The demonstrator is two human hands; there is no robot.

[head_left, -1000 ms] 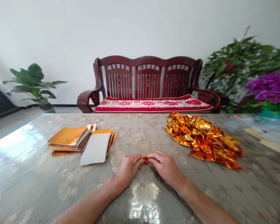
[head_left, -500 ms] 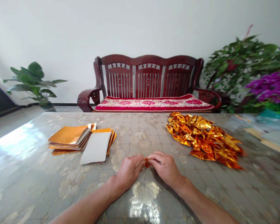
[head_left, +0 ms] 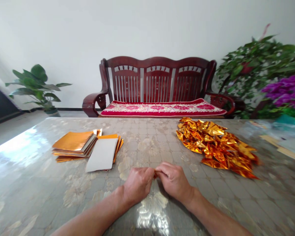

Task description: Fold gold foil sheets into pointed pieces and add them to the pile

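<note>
Between my hands is a small piece of orange-gold foil paper (head_left: 155,174), mostly covered by my fingers. My left hand (head_left: 139,184) is closed and pinches it from the left. From the right, my right hand (head_left: 175,179) grips it between thumb and bent fingers. Both hands meet just above the table near its front middle. To the left lie a stack of gold foil sheets (head_left: 72,141) and, beside it, a pile with a pale sheet face up (head_left: 101,154). A heap of folded, pointed gold foil pieces (head_left: 214,144) spreads out on the right.
The table (head_left: 147,131) has a glossy, flower-patterned cover. Clear plastic and pale flat sheets (head_left: 288,144) lie at its far right. Behind stands a dark red wooden bench (head_left: 156,82) with a patterned red mat (head_left: 162,108). Potted plants flank it, with purple flowers (head_left: 285,90) on the right.
My fingers have closed in further around the foil paper, so less of it shows. My left fingers have curled more. The view has shifted slightly; the stacks and heap lie as before.
</note>
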